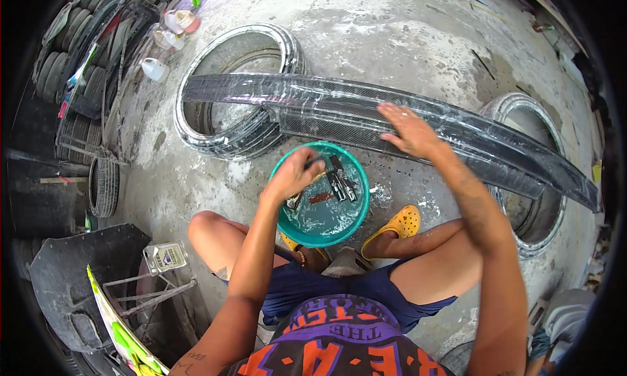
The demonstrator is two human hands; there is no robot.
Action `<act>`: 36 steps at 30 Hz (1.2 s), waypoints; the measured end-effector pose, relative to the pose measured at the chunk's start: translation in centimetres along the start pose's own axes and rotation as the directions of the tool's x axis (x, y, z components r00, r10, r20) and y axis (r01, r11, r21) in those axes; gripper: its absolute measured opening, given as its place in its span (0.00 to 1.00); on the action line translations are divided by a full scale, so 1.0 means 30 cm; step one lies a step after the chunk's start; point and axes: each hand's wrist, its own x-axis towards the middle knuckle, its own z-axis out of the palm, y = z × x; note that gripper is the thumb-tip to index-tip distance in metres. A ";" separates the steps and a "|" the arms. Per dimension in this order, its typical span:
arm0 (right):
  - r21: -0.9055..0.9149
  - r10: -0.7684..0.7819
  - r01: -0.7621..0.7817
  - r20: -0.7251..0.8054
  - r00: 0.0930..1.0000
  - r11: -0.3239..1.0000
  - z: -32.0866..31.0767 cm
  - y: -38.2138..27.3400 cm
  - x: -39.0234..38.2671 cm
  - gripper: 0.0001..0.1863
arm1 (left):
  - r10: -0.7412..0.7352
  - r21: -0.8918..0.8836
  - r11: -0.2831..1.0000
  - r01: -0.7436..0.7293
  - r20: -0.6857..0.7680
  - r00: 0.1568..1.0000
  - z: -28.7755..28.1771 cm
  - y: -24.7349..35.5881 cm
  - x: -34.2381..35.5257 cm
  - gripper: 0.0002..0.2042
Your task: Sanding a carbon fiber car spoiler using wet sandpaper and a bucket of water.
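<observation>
My right hand (pixel 411 131) lies on a long, dark, woven-pattern panel (pixel 457 141), wet and glossy, with its fingers stretched out and nothing held. The panel spans two tires, a nearer right tire (pixel 558 147) and a left tire (pixel 186 115). Over the left part of a teal basin (pixel 366 200), my left hand (pixel 292 175) is curled closed; a small dark edge shows by its fingertips, too little to name. Cloudy water fills the basin. In it are several dark strip-like pieces (pixel 339 183) and a reddish-brown piece (pixel 320 198).
Yellow clogs (pixel 401 224) are on my feet beside the basin. Plastic jugs (pixel 155 69) stand at the far left, near stacked tires (pixel 52 76). A black panel (pixel 85 278) and a metal frame (pixel 150 297) are at the lower left. Grey cloth (pixel 568 317) shows at the lower right.
</observation>
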 end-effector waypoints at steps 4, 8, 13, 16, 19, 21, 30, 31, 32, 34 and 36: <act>0.005 0.037 -0.039 0.191 0.981 0.999 -0.232 0.186 -0.360 0.41 | 0.152 0.038 0.987 -0.158 0.122 0.981 0.193 -0.270 -0.044 0.26; -0.102 0.359 -0.347 0.148 0.922 0.932 -0.327 0.300 -0.748 0.40 | -0.027 0.014 1.000 0.027 0.044 0.999 0.376 -0.463 0.011 0.27; -0.215 0.791 -0.885 -0.397 0.466 0.413 -0.306 0.402 -1.066 0.33 | -0.347 -0.476 0.783 0.399 0.197 0.917 0.370 -0.464 0.004 0.20; -0.236 0.798 -0.917 -0.452 0.397 0.322 -0.275 0.384 -0.995 0.31 | -0.369 -0.842 0.243 0.481 0.379 0.849 0.234 -0.272 -0.026 0.21; -0.104 0.396 -0.553 -0.589 0.704 0.827 -0.204 0.291 -0.702 0.25 | -0.258 -0.849 0.411 0.332 0.241 0.936 0.145 0.084 0.046 0.18; -0.066 0.293 -0.369 -0.486 0.823 0.927 -0.140 0.232 -0.449 0.30 | 0.019 -0.740 0.649 0.175 0.245 0.969 0.175 0.374 0.158 0.20; -0.262 0.563 -0.533 0.054 0.824 0.805 -0.162 0.418 -0.328 0.25 | 0.698 -0.028 0.716 -0.698 0.006 0.716 0.547 0.946 0.539 0.30; -0.218 0.497 -0.527 -0.180 0.849 0.822 -0.183 0.455 -0.409 0.27 | 0.696 -0.031 0.718 -0.695 0.049 0.717 0.544 0.900 0.548 0.27; -0.177 0.352 -0.469 -0.450 0.821 0.865 -0.217 0.503 -0.506 0.30 | 0.655 -0.011 0.755 -0.656 0.054 0.754 0.533 0.841 0.552 0.26; -0.245 0.435 -0.558 -0.415 0.799 0.793 -0.319 0.631 -0.729 0.39 | 0.591 -0.080 0.804 -0.589 0.004 0.806 0.497 0.701 0.551 0.22; -0.304 0.495 -0.679 -0.500 0.711 0.668 -0.384 0.723 -0.971 0.38 | 0.293 -0.191 0.937 -0.291 -0.022 0.956 0.458 0.567 0.552 0.21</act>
